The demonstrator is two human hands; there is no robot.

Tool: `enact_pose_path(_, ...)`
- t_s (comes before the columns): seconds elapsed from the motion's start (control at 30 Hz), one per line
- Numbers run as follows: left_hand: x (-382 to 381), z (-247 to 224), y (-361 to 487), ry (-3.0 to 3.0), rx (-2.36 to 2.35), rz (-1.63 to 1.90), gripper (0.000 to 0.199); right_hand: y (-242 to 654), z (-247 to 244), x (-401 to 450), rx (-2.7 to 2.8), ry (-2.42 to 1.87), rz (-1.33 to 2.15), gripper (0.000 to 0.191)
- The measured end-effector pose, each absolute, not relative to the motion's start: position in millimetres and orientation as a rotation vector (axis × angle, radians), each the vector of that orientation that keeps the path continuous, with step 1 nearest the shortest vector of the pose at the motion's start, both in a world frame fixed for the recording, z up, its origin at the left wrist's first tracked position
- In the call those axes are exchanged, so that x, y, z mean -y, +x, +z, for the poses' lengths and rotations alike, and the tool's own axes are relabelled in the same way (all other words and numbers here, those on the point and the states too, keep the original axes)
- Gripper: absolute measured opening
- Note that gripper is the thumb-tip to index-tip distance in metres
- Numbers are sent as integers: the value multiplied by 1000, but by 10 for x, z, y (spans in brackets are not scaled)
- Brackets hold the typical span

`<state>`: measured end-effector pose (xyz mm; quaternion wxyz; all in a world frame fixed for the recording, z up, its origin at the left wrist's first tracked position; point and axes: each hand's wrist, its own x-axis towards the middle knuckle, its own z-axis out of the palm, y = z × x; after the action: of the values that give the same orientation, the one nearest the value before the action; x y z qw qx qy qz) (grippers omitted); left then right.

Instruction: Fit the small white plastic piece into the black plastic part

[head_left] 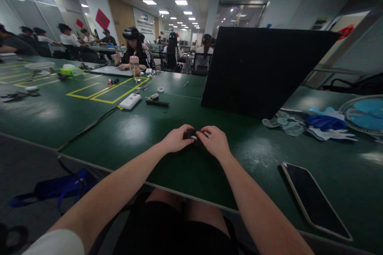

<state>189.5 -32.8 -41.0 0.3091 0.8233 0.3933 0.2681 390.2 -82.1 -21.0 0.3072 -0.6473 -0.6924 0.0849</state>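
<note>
My left hand [178,138] is closed on a small dark object [190,132] low over the green table, its thumb and fingers around the near and far sides. Too small and dark to name, the object is partly covered by my fingers. Right beside it, my right hand [216,141] is curled, with its fingertips against or very near the object's right side. A small pale spot shows between the fingers of my right hand; what it is I cannot make out.
Right of my hands lie a phone [314,199], gloves [327,123] and a fan [363,113]. A large black panel [263,71] stands ahead. Further left are a white power strip [130,101] with its cable, a black bar [157,103] and a pink bottle [135,67]. Another person sits across the table.
</note>
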Motion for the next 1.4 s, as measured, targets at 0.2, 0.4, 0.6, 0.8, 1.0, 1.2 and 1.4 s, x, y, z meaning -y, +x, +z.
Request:
enact_pose_path(0.2, 315, -416, 1887, 2188, -1036, 706, 51, 3897, -170, 850, 1852, -1679, 291, 34)
enact_pose_path(0.4, 320, -405, 1879, 2213, -1018, 703, 51, 3864, -172, 822, 1905, -1748, 225, 28)
enact_pose_path(0.6, 314, -413, 1891, 2214, -1039, 712, 50, 3883, -205, 800, 1897, -1758, 178, 26)
enact_pose_path(0.8, 337, -398, 1903, 2179, -1099, 725, 49, 3921, -181, 806, 1726, -1614, 177, 21)
enact_pose_path(1.0, 353, -375, 1907, 2180, -1112, 720, 50, 3942, -82, 869, 1721, -1616, 100, 35)
enact_pose_path(1.2, 366, -349, 1886, 2222, -1115, 742, 48, 3936, -80, 918, 1665, -1602, 414, 35)
enact_pose_path(1.4, 348, -360, 1883, 2238, -1121, 730, 50, 3910, -145, 877, 1824, -1607, 324, 30)
